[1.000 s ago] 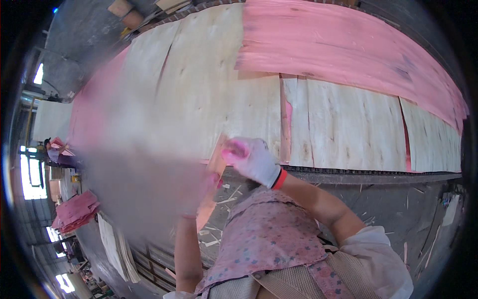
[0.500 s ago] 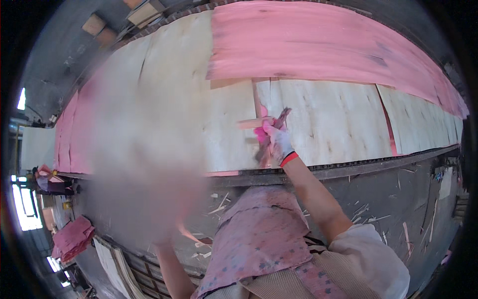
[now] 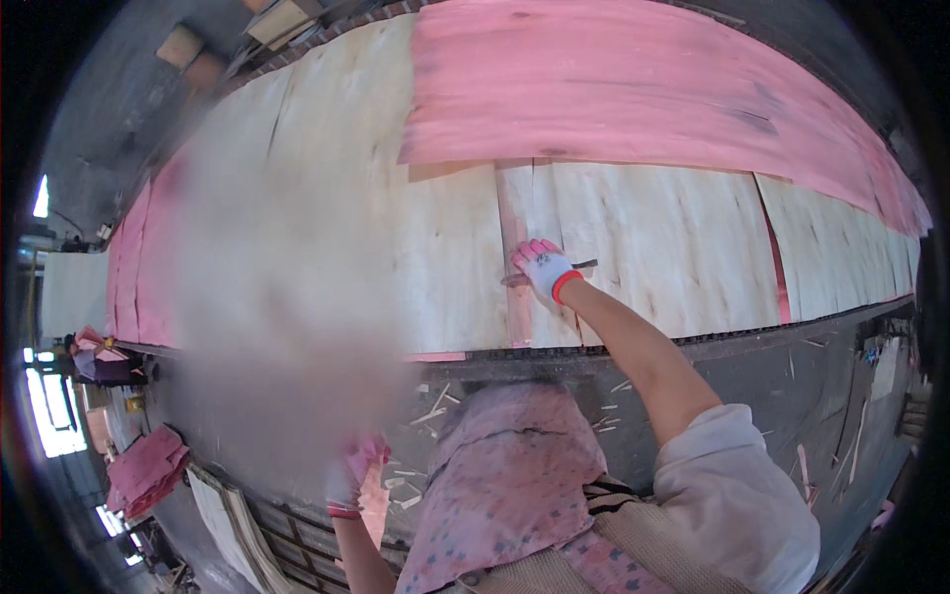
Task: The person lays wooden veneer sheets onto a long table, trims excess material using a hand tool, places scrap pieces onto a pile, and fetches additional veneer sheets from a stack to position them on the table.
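My right hand [image 3: 545,269], in a white glove with pink fingertips and a red cuff, rests low on the pale wood veneer sheets [image 3: 673,247] beside a narrow pink gap [image 3: 516,198]. A thin dark knife-like tool [image 3: 590,264] lies under its palm, sticking out on both sides; its fingers point forward onto the sheet. Down at the lower left, my left hand [image 3: 348,479], gloved alike and partly covered by a blurred smudge, is closed on a pink veneer strip [image 3: 373,507] that hangs beside my apron.
A large pink veneer sheet [image 3: 594,79] covers the table's far right part. Wood scraps [image 3: 432,408] litter the floor by the table edge. A pink sheet stack [image 3: 146,468] stands at lower left. Another person [image 3: 99,361] is at far left. A grey smudge hides much of the left side.
My right hand has turned palm down onto the veneer, and the pieces it held up are gone from there, except the dark tool. My left hand has come into sight with a pink strip.
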The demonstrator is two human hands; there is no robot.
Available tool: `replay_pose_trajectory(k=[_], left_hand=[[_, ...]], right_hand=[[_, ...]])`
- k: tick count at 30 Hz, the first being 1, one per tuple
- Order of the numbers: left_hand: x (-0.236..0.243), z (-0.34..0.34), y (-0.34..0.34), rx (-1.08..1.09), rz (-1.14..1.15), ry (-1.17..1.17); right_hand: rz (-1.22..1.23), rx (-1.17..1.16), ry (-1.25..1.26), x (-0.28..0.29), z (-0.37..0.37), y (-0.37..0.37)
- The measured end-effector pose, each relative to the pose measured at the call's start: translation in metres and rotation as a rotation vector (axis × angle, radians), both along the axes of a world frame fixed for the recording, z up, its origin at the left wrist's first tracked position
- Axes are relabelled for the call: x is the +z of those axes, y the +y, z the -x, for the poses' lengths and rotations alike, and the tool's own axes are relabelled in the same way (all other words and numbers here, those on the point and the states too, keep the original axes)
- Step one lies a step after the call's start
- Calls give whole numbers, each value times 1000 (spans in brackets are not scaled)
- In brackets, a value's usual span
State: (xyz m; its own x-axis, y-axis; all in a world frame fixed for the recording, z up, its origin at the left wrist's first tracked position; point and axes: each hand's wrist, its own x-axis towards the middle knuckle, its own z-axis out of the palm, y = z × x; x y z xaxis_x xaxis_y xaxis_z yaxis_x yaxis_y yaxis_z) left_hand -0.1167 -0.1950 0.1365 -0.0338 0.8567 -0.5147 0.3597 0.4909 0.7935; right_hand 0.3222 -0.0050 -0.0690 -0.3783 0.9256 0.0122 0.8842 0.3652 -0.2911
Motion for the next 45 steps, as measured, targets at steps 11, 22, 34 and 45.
replay_pose_trajectory(k=[11,22,34,45], left_hand=[[7,10,-50,239,125,84],[-5,144,-15,-61,168,291],[18,351,-34,138,-108,723],[44,491,74,-72,-234,636]], right_hand=[[808,-711,1902,23,-28,73],[1484,11,1241,171,343,-58],[1248,306,1315,206,602,-70],[1340,-96,1517,174,744,26]])
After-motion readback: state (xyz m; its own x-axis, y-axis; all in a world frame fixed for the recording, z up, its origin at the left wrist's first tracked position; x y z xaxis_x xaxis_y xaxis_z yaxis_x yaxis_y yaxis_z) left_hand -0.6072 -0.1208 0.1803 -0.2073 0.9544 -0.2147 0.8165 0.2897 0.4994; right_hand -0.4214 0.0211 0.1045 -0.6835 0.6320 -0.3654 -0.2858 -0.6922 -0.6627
